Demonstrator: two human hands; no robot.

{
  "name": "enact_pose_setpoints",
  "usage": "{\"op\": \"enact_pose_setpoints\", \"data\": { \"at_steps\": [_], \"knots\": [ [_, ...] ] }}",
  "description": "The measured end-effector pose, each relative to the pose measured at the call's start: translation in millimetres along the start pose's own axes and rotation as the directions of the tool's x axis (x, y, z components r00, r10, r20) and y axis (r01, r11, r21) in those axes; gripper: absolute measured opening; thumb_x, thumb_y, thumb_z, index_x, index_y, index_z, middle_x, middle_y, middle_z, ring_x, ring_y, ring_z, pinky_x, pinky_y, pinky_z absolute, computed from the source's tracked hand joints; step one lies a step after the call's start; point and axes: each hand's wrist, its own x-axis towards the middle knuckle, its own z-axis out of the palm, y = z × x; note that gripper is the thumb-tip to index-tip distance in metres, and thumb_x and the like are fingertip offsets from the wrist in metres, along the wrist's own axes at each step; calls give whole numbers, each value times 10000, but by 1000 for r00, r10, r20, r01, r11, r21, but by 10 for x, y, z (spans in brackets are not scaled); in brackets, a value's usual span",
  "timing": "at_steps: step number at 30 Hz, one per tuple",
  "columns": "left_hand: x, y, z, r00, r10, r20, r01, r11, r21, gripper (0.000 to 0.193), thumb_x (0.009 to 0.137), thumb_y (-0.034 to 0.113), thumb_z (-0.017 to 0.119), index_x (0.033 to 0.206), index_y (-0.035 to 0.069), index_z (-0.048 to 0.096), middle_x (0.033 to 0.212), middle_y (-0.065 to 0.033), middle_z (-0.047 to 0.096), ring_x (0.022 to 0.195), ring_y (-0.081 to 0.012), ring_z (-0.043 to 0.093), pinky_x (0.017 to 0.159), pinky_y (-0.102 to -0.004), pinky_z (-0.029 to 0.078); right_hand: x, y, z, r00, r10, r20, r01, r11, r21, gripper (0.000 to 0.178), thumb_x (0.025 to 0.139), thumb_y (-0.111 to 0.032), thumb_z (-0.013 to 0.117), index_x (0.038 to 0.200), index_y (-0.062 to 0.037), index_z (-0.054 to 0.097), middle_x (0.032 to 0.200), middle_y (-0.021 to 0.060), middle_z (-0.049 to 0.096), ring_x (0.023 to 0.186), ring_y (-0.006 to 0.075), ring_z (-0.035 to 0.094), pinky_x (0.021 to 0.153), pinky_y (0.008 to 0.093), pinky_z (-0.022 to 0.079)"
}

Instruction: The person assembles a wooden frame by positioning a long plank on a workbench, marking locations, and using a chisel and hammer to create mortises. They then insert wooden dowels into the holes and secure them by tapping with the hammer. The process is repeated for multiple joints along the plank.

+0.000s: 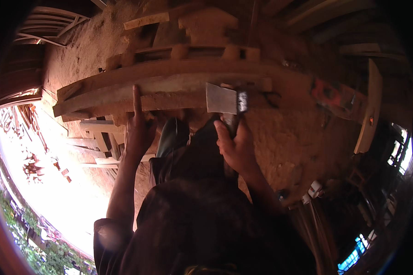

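A long wooden beam (pixel 179 85) lies crosswise in front of me on other timber. My left hand (pixel 140 128) is at its near side, index finger stretched out onto the wood and the other fingers partly bent; nothing shows in its grasp. In my right hand (pixel 236 146) is a hatchet (pixel 221 99), gripped by the handle with fingers wrapped round it. Its broad grey metal blade points left, over the near edge of the beam, and I cannot tell whether it touches the wood.
Short timber offcuts (pixel 103 126) are stacked beneath the beam's left end. A loose plank (pixel 370 107) leans at the right, and a red object (pixel 326 94), too blurred to name, lies beyond the beam's right end. More boards (pixel 147 20) lie on the dirt floor at the back.
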Motion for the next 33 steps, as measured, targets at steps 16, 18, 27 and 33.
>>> {"op": "enact_pose_setpoints", "data": {
  "at_steps": [16, 18, 27, 33],
  "knots": [
    [123, 2099, 787, 693, 721, 10, -700, 677, -228, 333, 777, 169, 853, 1084, 136, 729, 896, -48, 705, 843, -281, 735, 735, -426, 600, 5, -91, -1587, 893, -272, -358, 301, 953, 29, 234, 951, -56, 831, 1113, 20, 681, 928, 73, 725, 815, 157, 707, 694, 317, 550],
    [277, 2313, 855, 629, 777, -10, -752, 606, -259, 406, 720, 171, 842, 1094, 105, 700, 956, -84, 709, 885, -307, 734, 743, -440, 603, 24, -123, -1749, 962, -72, -265, 107, 987, 120, 211, 933, -54, 849, 1057, -7, 685, 855, 40, 695, 747, 121, 666, 663, 284, 506],
    [595, 2412, 880, 740, 659, -138, -671, 706, -226, 458, 660, 77, 833, 1095, 92, 692, 1050, -82, 676, 948, -315, 731, 796, -459, 607, -35, 314, -1991, 955, 207, -213, -164, 965, 204, 198, 920, -49, 852, 975, -44, 661, 783, -6, 629, 670, 79, 590, 625, 256, 445],
    [575, 2364, 873, 777, 627, -59, -629, 766, -135, 541, 626, 117, 898, 1119, 109, 677, 1169, -80, 657, 971, -309, 743, 793, -455, 616, -16, 286, -2028, 967, 177, -183, -143, 973, 182, 215, 923, -83, 851, 1019, -48, 662, 815, -13, 619, 699, 85, 584, 639, 259, 435]
  ]
}}
